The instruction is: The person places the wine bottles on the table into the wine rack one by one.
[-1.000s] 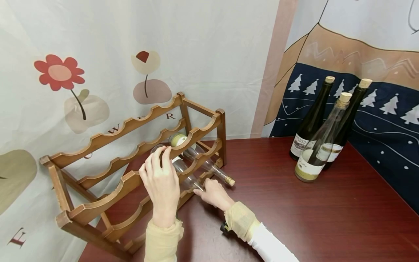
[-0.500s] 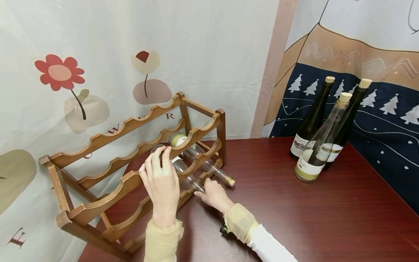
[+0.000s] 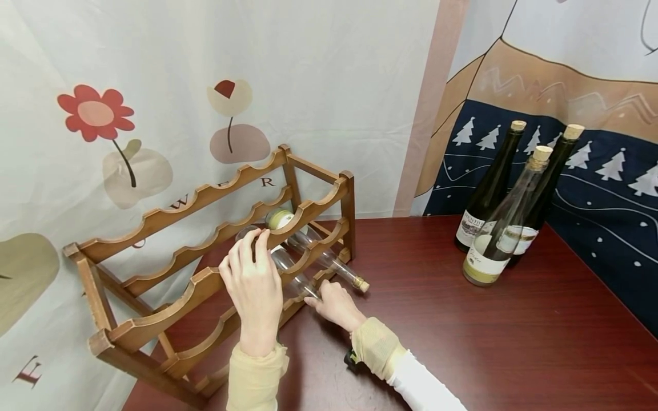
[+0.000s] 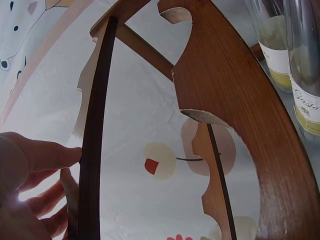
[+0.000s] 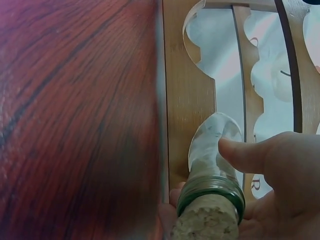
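I see barely any movement since the earlier frame. My left hand [image 3: 254,291] is curled over the top near rail of the wooden wine rack [image 3: 203,285], pinching it. My right hand [image 3: 336,305] is closed around the neck of a corked clear wine bottle [image 3: 281,260] lying in the rack's bottom row. A second clear bottle [image 3: 336,267] lies just right of it. Three corked wine bottles [image 3: 485,248] stand on the table [image 3: 437,331], far right.

left hand [image 3: 253,291] grips wooden rack [image 3: 135,335] | right hand [image 3: 336,307] holds racked clear bottle [image 3: 284,260] | three corked bottles [image 3: 504,228] stand apart
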A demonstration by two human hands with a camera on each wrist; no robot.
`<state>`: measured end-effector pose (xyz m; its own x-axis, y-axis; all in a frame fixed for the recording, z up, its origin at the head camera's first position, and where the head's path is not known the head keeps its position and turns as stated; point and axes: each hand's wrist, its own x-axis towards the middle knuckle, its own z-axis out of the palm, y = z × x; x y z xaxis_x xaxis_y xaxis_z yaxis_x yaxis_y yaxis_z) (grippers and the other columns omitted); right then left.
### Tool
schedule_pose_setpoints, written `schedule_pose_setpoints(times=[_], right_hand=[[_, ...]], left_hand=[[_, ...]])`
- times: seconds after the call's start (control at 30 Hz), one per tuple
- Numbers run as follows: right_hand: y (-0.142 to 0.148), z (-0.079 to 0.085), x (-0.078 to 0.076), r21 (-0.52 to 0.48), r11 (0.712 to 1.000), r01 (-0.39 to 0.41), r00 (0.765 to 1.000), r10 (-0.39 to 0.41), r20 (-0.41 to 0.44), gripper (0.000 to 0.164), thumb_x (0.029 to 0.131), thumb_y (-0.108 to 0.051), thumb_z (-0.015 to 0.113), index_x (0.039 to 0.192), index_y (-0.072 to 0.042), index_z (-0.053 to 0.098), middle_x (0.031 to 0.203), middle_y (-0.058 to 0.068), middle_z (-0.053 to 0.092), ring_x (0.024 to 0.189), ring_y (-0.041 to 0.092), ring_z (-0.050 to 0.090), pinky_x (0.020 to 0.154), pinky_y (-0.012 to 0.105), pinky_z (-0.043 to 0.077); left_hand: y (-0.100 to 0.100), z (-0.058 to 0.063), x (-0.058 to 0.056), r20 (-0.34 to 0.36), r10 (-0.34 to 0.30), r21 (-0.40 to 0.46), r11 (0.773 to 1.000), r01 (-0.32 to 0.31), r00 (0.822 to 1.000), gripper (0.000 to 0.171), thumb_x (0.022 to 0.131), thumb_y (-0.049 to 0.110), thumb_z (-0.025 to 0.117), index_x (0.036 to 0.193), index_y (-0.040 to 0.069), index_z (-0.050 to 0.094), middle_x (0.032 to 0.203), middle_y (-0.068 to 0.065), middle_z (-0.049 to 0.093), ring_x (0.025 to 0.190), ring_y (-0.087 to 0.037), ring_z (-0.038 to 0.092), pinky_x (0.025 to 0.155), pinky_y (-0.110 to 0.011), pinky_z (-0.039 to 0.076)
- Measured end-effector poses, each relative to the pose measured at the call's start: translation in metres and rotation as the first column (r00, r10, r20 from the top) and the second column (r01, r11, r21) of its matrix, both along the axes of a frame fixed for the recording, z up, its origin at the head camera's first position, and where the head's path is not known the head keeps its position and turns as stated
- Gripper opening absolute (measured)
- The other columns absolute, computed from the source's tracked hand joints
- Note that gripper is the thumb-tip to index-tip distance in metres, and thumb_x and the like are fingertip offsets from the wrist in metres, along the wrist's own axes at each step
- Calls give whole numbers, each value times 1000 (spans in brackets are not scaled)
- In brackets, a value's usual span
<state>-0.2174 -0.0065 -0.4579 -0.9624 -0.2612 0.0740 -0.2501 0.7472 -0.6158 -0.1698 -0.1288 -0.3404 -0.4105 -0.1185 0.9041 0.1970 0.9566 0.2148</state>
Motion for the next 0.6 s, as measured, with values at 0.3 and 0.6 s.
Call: schedule_pose_setpoints(times=[0.3,0.6], right_hand=[[-1,-1,-2,-2,1000,-12,1000,12,21,39,86,-37,66,62,-13,47,57,0,45,50,15,46,46,29,38],[-1,0,-4,-35,999,-41,995,45,93,44,91,-37,60,55,-15,47,49,-3,44,41,12,45,41,27,38]], left_hand=[[0,0,0,1,0,0,1000,0,1000,24,90,-1,54,112,6,63,115,-12,61,103,-33,52,83,-47,35],[0,0,0,4,0,0,1000,0,1000,25,90,-1,55,112,6,63,116,-11,61,103,-33,52,83,-46,35]])
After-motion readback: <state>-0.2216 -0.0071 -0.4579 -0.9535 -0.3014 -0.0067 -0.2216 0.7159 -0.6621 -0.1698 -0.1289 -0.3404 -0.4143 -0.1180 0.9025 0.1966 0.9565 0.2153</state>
